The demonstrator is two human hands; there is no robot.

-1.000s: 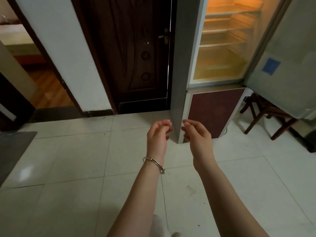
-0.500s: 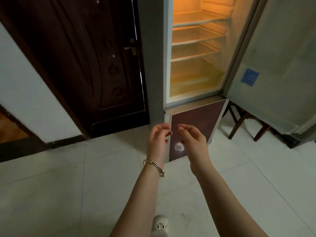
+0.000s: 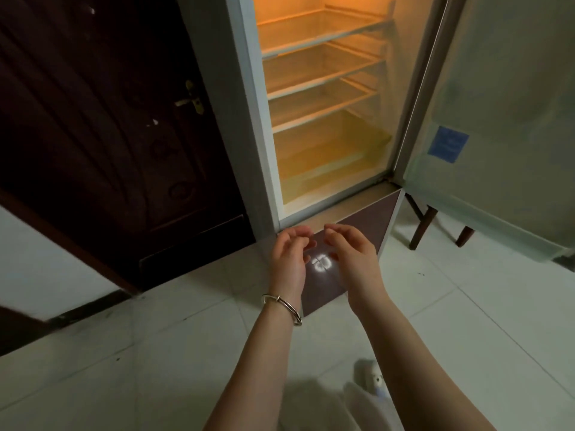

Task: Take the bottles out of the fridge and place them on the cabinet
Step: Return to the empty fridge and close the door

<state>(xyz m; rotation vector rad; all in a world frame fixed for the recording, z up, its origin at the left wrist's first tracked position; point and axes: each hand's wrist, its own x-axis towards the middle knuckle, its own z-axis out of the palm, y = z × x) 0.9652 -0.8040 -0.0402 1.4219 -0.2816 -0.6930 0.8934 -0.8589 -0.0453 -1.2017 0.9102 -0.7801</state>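
The fridge [image 3: 245, 98] stands ahead with its upper compartment lit orange. Its glass shelves [image 3: 317, 60] show no bottles in the part I can see. The fridge door [image 3: 497, 119] is swung wide to the right. My left hand [image 3: 287, 259], with a metal bangle at the wrist, and my right hand [image 3: 353, 256] hover side by side in front of the fridge's brown lower panel [image 3: 364, 225]. Both have loosely curled fingers and hold nothing. No cabinet is in view.
A dark wooden door [image 3: 118, 126] with a brass handle is left of the fridge. A wooden stool [image 3: 432, 219] stands behind the open fridge door. Pale floor tiles [image 3: 155, 353] lie below, and a slipper [image 3: 370, 376] shows at the bottom.
The view has closed in on the fridge and turned right, so the fridge now fills the upper middle. My hands keep the same empty, loosely curled pose.
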